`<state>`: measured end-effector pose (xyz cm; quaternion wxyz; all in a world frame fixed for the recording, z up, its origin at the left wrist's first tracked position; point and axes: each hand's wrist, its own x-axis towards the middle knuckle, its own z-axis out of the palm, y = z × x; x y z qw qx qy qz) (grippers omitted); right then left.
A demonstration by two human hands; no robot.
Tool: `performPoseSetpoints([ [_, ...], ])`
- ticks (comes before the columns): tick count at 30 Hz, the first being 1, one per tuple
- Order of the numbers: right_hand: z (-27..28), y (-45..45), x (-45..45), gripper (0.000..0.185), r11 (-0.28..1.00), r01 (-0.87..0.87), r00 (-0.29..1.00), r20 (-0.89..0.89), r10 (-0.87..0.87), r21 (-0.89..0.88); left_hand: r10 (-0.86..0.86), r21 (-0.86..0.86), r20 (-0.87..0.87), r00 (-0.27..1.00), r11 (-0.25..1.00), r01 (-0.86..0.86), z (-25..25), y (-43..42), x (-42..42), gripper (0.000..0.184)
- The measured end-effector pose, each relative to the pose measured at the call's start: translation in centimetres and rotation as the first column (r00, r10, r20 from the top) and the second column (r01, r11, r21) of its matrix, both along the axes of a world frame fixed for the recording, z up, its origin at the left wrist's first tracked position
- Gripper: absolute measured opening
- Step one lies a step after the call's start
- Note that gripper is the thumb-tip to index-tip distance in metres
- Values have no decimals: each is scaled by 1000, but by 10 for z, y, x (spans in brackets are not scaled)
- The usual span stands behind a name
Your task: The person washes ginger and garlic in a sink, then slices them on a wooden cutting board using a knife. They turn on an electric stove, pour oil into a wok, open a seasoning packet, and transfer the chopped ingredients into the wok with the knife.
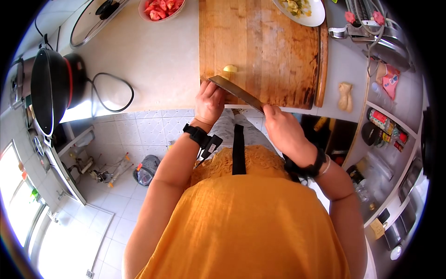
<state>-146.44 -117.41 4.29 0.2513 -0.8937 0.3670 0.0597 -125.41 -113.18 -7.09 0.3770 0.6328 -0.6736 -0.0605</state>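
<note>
Knife [238,93] is held by its handle in the right hand [281,126], whose fingers are wrapped closed around it. From that hand the blade is pointed away and to the left, its long axis slanting across the near edge of the board [260,56], with its far end brought close to the left hand [209,101]. That hand is nearer to the blade's end, and its fingers are bent inward there; whether anything is held in them, or whether the steel is touched, cannot be told. Just beyond the blade, ahead of the left hand and slightly to its right, a pale piece [230,68] is seen lying on the board. Farther ahead of the right hand a plate [314,20] is set, and to its right a tan root [345,96] is left on the surface [153,60].
</note>
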Motion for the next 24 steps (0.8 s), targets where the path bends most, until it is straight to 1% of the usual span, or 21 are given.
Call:
performPoseSetpoints([
  [4, -21, -5, 20, 31, 999, -40, 998, -51, 39, -20, 13, -5, -26, 1000, 1000, -13, -2, 1, 0, 21],
  [6, -43, -9, 27, 34, 996, -7, 995, 101, 16, -87, 23, -1, -30, 999, 1000, -23, 0, 0, 0, 21],
  [7, -47, -9, 26, 34, 996, -17, 994, 102, 26, -91, 25, 3, -42, 999, 1000, -25, 1, -1, -1, 21],
  [9, -47, -11, 22, 33, 997, 67, 976, 210, -58, -37, 30, 6, -53, 998, 1000, -30, 4, 2, -2, 21],
  [10, -45, -12, 20, 33, 997, 61, 976, 210, -50, -45, 28, 13, -53, 998, 1000, -28, 4, 2, -1, 21],
  [11, -41, -12, 16, 32, 998, 20, 978, 207, -6, -63, 29, 21, -53, 998, 999, -28, 3, 0, -1, 21],
  [12, -34, -9, 13, 32, 997, -20, 979, 200, 35, -72, 36, 22, -58, 998, 999, -35, 4, 1, -1, 21],
  [13, -28, -7, 11, 31, 998, -40, 994, 97, 44, -47, 33, 4, -56, 998, 999, -33, 4, 1, -1, 21],
  [14, -21, -8, 12, 31, 998, -45, 994, 94, 49, -47, 29, -15, -53, 998, 999, -30, 4, 0, -1, 22],
  [16, -8, -10, 19, 29, 997, -19, 1000, -23, 21, 71, 30, -16, -67, 997, 999, -31, 2, 0, -1, 21],
  [18, -19, -12, 30, 28, 998, -24, 999, -44, 27, 65, 32, -17, -81, 996, 999, -34, 1, 1, -2, 20],
  [20, -35, -12, 33, 27, 998, -33, 998, -59, 37, 55, 38, 21, -78, 996, 999, -36, 1, 1, -1, 19],
  [22, -45, -11, 35, 27, 998, -10, 989, 147, 20, -69, 43, 19, -78, 996, 999, -41, 4, 0, -1, 19],
  [23, -46, -11, 31, 27, 997, -17, 989, 147, 27, -70, 39, 23, -81, 996, 999, -37, 6, 1, -1, 19],
  [24, -43, -12, 28, 28, 999, 11, 989, 148, -6, -38, 41, 18, -81, 996, 999, -40, 6, 2, -1, 19],
])
